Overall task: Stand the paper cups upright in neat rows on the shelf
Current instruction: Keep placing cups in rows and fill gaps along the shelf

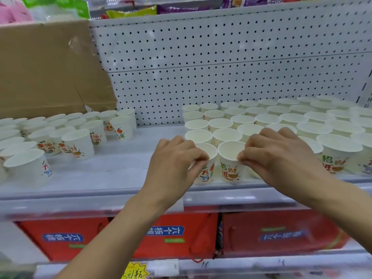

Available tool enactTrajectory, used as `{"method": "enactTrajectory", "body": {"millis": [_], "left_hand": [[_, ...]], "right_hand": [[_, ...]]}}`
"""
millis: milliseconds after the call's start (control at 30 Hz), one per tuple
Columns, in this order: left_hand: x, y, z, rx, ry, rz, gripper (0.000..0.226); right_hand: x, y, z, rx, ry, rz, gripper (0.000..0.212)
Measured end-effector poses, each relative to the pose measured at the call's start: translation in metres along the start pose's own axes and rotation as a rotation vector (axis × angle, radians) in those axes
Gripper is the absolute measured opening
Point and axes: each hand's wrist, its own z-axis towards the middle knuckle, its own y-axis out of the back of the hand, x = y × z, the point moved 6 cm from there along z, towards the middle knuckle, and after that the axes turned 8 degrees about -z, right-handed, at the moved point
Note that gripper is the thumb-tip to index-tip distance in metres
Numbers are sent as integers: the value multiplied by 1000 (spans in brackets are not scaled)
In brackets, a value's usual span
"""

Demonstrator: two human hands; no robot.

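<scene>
White printed paper cups stand upright on the grey shelf (112, 168). A tidy block of rows (281, 119) fills the right half. A looser group of cups (60, 135) stands at the left. My left hand (173, 160) pinches the rim of the front-row cup (205, 172) at the block's left corner. My right hand (275, 154) pinches the near rim of the cup (229, 168) beside it. Both cups stand on the shelf near its front edge.
A brown cardboard box (48, 69) stands at the back left against the white pegboard wall (221, 63). Bare shelf lies between the two cup groups. Red gift boxes (177, 236) fill the shelf below. Snack packets (132, 12) lie on the shelf above.
</scene>
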Motion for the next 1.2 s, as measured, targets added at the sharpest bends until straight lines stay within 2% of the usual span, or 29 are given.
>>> {"method": "enactTrajectory", "body": {"millis": [133,367,467,567,767,933,1067,1200], "left_hand": [[1,-1,0,6,21,10,8],[18,14,-13,16,82,-73,42],[59,36,-16,108,119,-59,54],[128,66,-9,209,221,-13,59],[270,120,24,343,410,29,41],[353,124,64,415,370,97,18],[393,95,81,530,327,165,20],[419,74,88,615,304,212,27]], "right_hand": [[0,2,0,9,9,-5,6],[5,5,24,82,-12,173,37],[19,-1,61,165,21,337,43],[35,-16,112,280,86,380,54],[73,-87,231,444,125,270,37],[111,-163,330,474,91,170,23],[125,-208,368,496,100,78,20],[127,-236,380,590,96,127,14]]}}
